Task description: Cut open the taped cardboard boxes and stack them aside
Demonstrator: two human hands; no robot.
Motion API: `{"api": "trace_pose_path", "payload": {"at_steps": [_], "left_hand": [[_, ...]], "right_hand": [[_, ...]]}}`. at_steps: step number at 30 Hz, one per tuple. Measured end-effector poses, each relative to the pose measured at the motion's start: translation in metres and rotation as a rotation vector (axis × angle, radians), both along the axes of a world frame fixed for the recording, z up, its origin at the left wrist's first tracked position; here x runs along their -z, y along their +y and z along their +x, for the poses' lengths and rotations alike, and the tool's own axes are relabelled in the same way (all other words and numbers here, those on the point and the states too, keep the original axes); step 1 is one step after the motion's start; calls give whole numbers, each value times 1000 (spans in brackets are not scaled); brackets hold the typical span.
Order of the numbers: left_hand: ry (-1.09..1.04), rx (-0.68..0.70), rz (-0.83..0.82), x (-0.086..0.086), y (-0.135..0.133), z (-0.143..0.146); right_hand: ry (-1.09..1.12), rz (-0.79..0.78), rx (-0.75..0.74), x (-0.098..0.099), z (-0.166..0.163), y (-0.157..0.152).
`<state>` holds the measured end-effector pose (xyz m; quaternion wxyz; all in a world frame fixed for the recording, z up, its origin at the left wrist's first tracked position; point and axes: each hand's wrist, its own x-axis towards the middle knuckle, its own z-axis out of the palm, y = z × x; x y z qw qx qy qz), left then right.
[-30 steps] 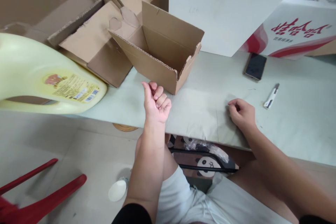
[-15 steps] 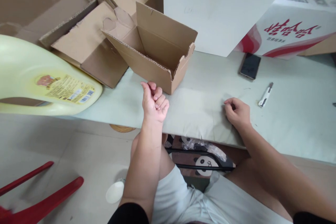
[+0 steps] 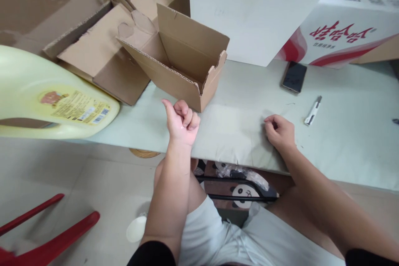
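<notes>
My left hand [image 3: 183, 122] is turned palm up over the near side of the cloth-covered table, holding nothing. Its thumb stands out to the side and its fingers are half curled. Just beyond it sits a small open cardboard box [image 3: 181, 81], its flaps raised. My right hand [image 3: 279, 132] rests on the table in a loose fist, with nothing visible in it. Right of that hand lies a white utility knife [image 3: 313, 110]. A dark smartphone [image 3: 294, 77] lies farther back.
A large pale-yellow jug [image 3: 62, 99] lies at the left, against more opened cardboard [image 3: 121, 75]. Behind stands a big white carton [image 3: 252, 16] with a red-printed panel [image 3: 343, 35]. Below are red stool legs [image 3: 62, 237] and a white cup-like object [image 3: 136, 228] on the floor.
My left thumb has spread farther from the fingers. The right hand stays in its loose fist. The whole view has shifted slightly.
</notes>
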<state>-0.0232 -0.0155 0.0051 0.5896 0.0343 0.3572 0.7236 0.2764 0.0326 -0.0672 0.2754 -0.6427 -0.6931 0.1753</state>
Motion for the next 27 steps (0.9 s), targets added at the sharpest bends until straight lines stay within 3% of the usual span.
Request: {"api": "trace_pose_path", "payload": {"at_steps": [13, 18, 23, 25, 27], "left_hand": [[19, -3, -12, 1, -1, -2], [148, -30, 14, 8, 1, 0], [265, -73, 83, 15, 3, 7], [316, -73, 137, 17, 3, 9], [365, -70, 178, 19, 2, 9]], "right_hand": [[12, -14, 15, -3, -2, 0], [37, -8, -22, -17, -11, -3], [200, -56, -124, -45, -68, -30], [518, -262, -258, -53, -103, -44], [685, -403, -348, -57, -136, -57]]}}
